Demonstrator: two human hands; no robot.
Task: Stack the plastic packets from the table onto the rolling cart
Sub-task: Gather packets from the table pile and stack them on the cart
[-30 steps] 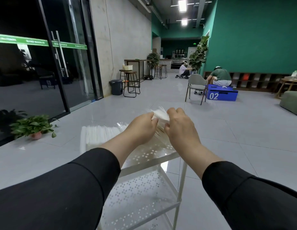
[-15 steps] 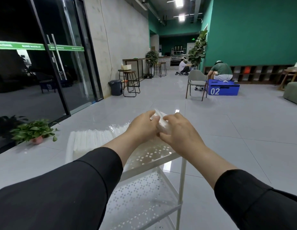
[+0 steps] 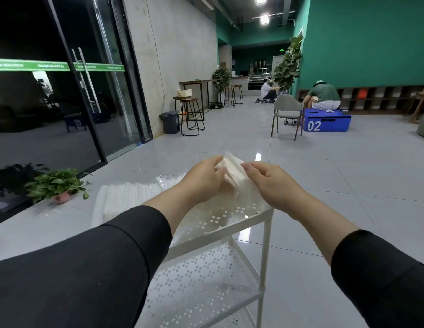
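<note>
A grey chair [image 3: 288, 110] stands just beside the blue box [image 3: 326, 123]; a potted plant [image 3: 56, 185] sits near the glass door [image 3: 88, 91].

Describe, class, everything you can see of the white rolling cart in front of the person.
The white rolling cart looks like painted metal: slim square posts carry perforated trays, the top tray and at least one lower tray visible. It stands upright on the grey tiled floor. A row of clear plastic packets lies on the top tray. Its wheels are out of view.
</note>
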